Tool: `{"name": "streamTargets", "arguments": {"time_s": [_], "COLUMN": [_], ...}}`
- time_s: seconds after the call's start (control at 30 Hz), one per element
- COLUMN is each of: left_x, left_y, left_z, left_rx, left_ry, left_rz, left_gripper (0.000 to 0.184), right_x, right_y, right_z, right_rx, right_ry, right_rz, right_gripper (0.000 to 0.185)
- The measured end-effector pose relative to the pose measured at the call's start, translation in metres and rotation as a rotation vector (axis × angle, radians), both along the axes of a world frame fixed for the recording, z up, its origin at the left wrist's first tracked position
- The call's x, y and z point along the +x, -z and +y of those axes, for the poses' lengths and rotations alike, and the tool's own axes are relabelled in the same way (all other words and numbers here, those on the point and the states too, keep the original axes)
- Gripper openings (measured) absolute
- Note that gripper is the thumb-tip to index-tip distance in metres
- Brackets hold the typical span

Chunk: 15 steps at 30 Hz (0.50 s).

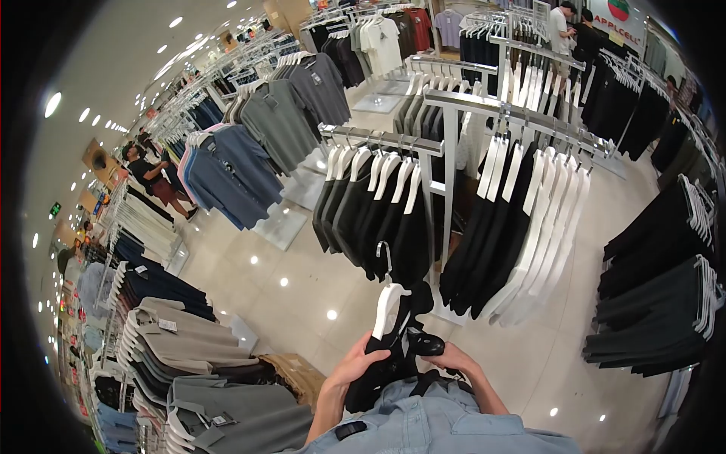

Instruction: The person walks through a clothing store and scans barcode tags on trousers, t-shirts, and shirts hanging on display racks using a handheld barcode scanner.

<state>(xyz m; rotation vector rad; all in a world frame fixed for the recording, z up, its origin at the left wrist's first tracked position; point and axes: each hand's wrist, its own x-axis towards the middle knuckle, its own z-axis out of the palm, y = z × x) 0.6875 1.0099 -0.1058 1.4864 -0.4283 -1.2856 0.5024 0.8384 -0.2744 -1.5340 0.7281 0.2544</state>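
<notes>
A black garment (361,382) hangs on a white hanger (386,310) with a metal hook, close to my body at the lower middle. My left hand (360,362) is closed on the garment's edge beside the hanger's shoulder. In my right hand (451,356) is a black handheld device (425,343), held against the garment's right side. The fingers of the right hand are partly hidden behind the device. Black straps lie over the light blue shirt below the hands.
A metal rack (448,189) with black and white garments stands just ahead. Folded-over grey shirts (234,408) hang at lower left, dark trousers (650,303) at right. A brown paper bag (299,376) is left of my hands. People (151,178) stand farther off.
</notes>
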Motion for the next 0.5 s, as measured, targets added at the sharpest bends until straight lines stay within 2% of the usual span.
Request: {"name": "streamTargets", "arguments": {"time_s": [0.5], "left_x": [0.007], "left_y": [0.003], "left_z": [-0.014], "left_rx": [0.023], "left_ry": [0.126], "left_rz": [-0.096], "left_gripper": [0.063], "right_x": [-0.010], "right_y": [-0.014], "right_z": [0.004], "right_rx": [-0.003], "right_ry": [0.041], "right_rz": [0.021], "right_gripper": [0.043]}}
